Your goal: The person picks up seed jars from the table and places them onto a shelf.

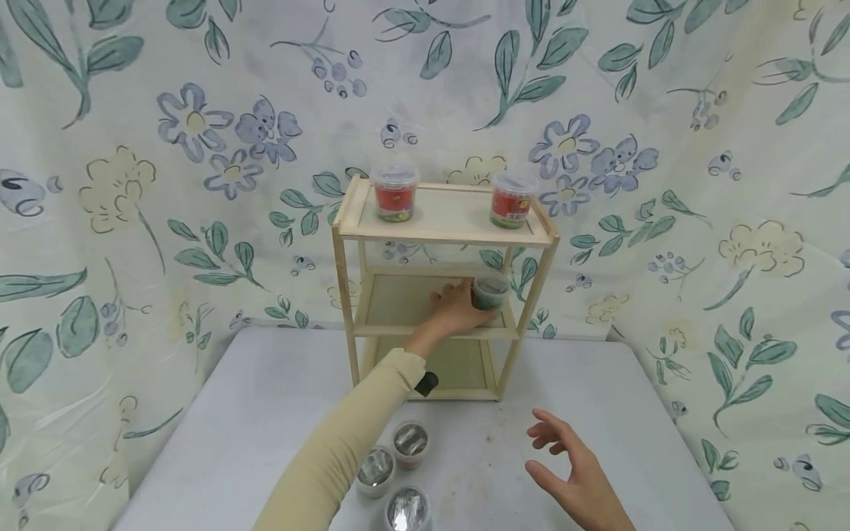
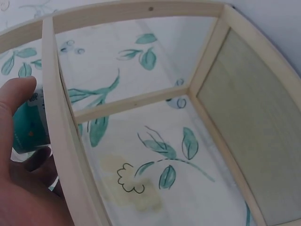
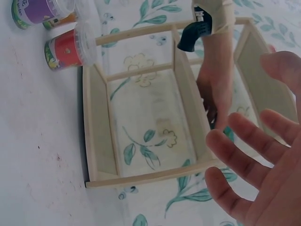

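Note:
A clear-lidded plastic tub with a green label (image 1: 491, 295) is at the right end of the middle shelf of a wooden rack (image 1: 378, 331). Fingers and thumb of my left hand (image 1: 457, 308) curl round it from the left. In the left wrist view, the tub's teal side (image 2: 30, 123) shows between thumb and fingers, partly hidden behind a rack bar. Over the table in front of the rack, at the right, my right hand (image 1: 574, 472) hangs with fingers apart and loosely bent, holding nothing. Its palm (image 3: 270, 174) also appears in the right wrist view.
Two red-labelled tubs (image 1: 395, 199) (image 1: 512, 200) stand on the top shelf, one near each end. Several tubs sit on the white table below my left forearm, among them one with a red label (image 3: 66, 49) and one with a purple label (image 3: 40, 10). A patterned curtain (image 1: 232, 221) hangs behind.

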Demonstrator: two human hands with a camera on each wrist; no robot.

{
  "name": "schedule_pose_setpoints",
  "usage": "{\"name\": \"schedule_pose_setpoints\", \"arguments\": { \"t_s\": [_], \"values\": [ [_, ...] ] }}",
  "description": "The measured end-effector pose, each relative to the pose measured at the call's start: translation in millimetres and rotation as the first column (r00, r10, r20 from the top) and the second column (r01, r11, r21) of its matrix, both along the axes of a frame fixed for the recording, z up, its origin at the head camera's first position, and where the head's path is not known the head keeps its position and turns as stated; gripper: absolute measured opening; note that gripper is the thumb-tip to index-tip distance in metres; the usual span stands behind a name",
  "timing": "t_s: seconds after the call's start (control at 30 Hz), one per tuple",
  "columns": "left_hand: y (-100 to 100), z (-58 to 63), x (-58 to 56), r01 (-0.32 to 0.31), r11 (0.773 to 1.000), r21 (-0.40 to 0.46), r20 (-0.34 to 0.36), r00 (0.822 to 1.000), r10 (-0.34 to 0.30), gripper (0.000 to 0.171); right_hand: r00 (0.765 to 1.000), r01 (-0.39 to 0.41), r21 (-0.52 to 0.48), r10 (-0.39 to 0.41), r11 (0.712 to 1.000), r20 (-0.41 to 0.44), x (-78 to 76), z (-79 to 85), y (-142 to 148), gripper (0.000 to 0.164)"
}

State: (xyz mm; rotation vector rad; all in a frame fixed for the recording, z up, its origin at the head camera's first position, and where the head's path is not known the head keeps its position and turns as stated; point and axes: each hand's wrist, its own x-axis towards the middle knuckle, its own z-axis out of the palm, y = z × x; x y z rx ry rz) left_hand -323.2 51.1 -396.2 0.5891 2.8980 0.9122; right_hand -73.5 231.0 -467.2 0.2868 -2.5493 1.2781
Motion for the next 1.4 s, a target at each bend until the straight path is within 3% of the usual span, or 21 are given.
{"name": "schedule_pose_setpoints", "arguments": {
  "t_s": [0.27,0.43,0.63,0.8,0.97,1.13,1.23,1.4],
  "values": [
    [-5.2,-2.8,1.0,0.01,1.0,-0.008,-0.004,1.0,-0.01,0.082,1.0,0.001,0.002,-0.001,1.0,-0.012,-4.4,-4.2,0.0,0.058],
    [-12.2,-1.2,3.9,0.026,0.999,0.044,0.015,1.0,-0.027,0.078,0.998,-0.023,0.006,0.023,1.0,-0.065,-7.6,-3.7,-0.9,0.058],
    [-22.3,2.5,10.5,0.038,0.996,0.081,0.03,0.999,-0.041,0.071,0.989,-0.066,0.0,0.066,0.998,-0.136,-10.8,-3.7,1.2,0.061],
    [-34.8,4.9,19.0,0.064,0.995,0.08,0.003,0.998,-0.065,0.069,0.988,-0.071,-0.001,0.07,0.997,-0.138,-12.5,1.9,3.2,0.06],
    [-55.3,4.0,33.9,0.088,0.991,0.099,-0.082,0.993,-0.08,0.064,0.985,-0.078,0.008,0.079,0.997,-0.157,-16.3,7.3,1.8,0.06],
    [-78.3,1.9,57.7,0.115,0.986,0.118,-0.18,0.979,-0.092,0.056,0.983,-0.095,-0.002,0.094,0.995,-0.157,-19.9,8.8,-1.8,0.061],
    [-88.9,-1.2,73.1,0.122,0.986,0.114,-0.261,0.961,-0.089,0.051,0.984,-0.103,-0.006,0.101,0.995,-0.147,-21.2,8.7,-4.6,0.062],
    [-103.6,-7.7,96.5,0.139,0.974,0.177,-0.379,0.923,-0.063,0.043,0.983,-0.116,-0.002,0.114,0.993,-0.145,-23.3,7.7,-10.9,0.063]
  ]
}}
